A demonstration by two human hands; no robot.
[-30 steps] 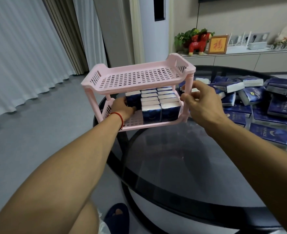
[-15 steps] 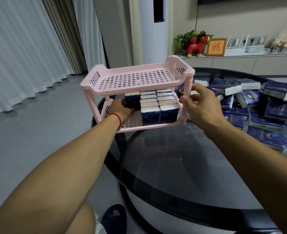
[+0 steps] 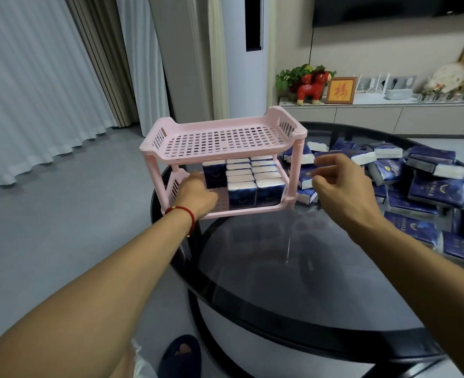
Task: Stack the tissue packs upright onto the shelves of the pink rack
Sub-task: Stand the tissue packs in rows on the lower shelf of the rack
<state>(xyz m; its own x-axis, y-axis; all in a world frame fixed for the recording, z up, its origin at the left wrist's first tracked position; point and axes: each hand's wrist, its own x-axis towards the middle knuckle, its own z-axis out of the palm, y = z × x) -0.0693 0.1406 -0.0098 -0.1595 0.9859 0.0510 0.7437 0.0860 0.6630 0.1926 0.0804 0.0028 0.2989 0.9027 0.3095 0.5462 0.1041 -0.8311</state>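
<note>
- The pink rack stands at the desk edge on the side toward the curtains, with its left legs at or past the dark rim. A sideways shove from either hand could tip it off onto the floor.
- The left hand reaches into the lower shelf left of the standing packs. Its fingers are hidden behind the knuckles, so whether it grips a pack or only touches the row cannot be told. If it presses too hard against the navy pack at the row's left end, the upright rows could topple like dominoes.
- The right hand hangs just right of the rack's front right post, fingers loosely curled and holding nothing. It does not brace the rack, so any push from the left hand is likely unopposed.
- The rows of tissue packs fill the right and middle of the lower shelf, white ends up. The free gap sits at the left, and a pack forced into it may jam or bow its neighbours over.
- The loose heap of packs lies right of the rack, piled unevenly on the desk. Pulling one from underneath could slide others off the glass.
- The top shelf holds no packs; filling it makes the light rack top-heavy so close to the rim.
</note>
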